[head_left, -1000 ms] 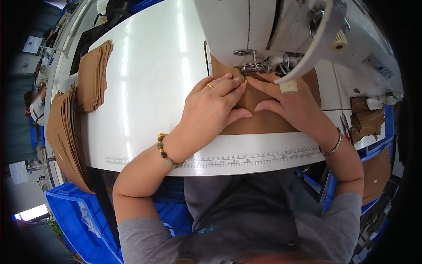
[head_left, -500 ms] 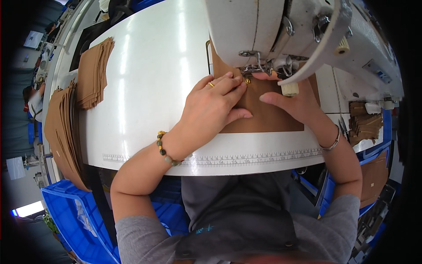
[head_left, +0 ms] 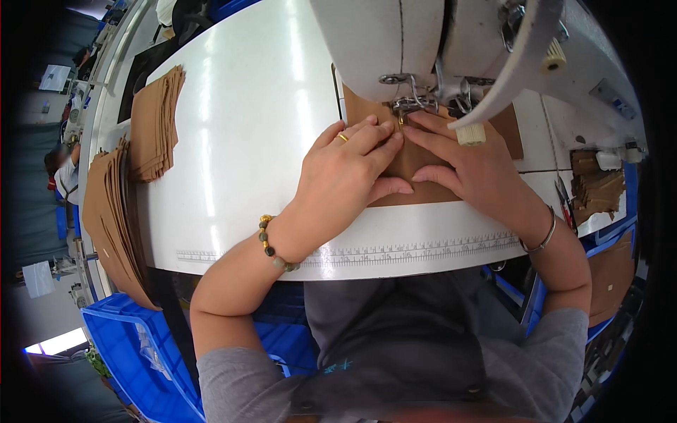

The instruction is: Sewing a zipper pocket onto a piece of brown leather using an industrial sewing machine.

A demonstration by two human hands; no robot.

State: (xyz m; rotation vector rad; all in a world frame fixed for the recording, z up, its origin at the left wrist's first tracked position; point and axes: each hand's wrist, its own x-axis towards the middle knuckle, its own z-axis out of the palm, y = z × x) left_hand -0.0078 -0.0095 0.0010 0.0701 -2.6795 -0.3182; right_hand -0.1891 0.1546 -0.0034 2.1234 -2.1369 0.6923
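Brown sheet [head_left: 423, 193] beneath left hand [head_left: 347, 166] and right hand [head_left: 474, 158]; both laid flat, thumbs splayed

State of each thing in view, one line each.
Left hand: palm down on brown piece
Right hand: palm down, same piece
Brown piece: lying flat, partly under machine head
Sewing machine: running or stopped, can't tell
Upper left stack: edges uneven
Blue bin: open-topped
Scissors: open or shut unclear

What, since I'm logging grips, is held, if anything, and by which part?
Nothing appears gripped: left hand and right hand rest atop the brown panel under the sewing machine.
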